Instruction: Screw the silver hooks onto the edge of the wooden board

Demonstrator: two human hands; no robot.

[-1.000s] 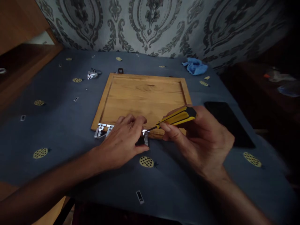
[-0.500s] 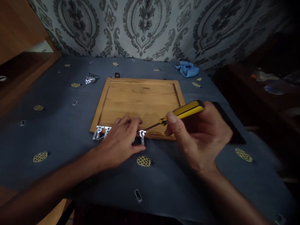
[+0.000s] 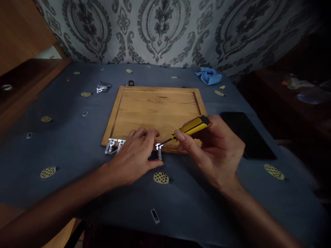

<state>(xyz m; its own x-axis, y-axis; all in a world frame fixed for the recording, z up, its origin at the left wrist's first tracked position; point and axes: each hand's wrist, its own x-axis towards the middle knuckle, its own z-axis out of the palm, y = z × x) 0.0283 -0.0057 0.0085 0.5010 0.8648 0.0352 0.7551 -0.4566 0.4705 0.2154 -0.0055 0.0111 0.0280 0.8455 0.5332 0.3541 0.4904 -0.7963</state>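
Observation:
A wooden cabinet door lies flat on a blue patterned cloth. My right hand is closed round a yellow and black screwdriver, whose tip rests on a metal hinge at the door's near edge. My left hand lies over the near edge beside that hinge, fingers curled down and pressing on it. A second metal hinge sits at the door's near left corner.
A loose metal hinge part lies at the back left of the cloth. A blue rag is at the back right. A black phone lies right of the door. Patterned wallpaper stands behind.
My right hand with the screwdriver lifted slightly and then came back down and left, the tip staying at the hinge. My left hand has stayed in place.

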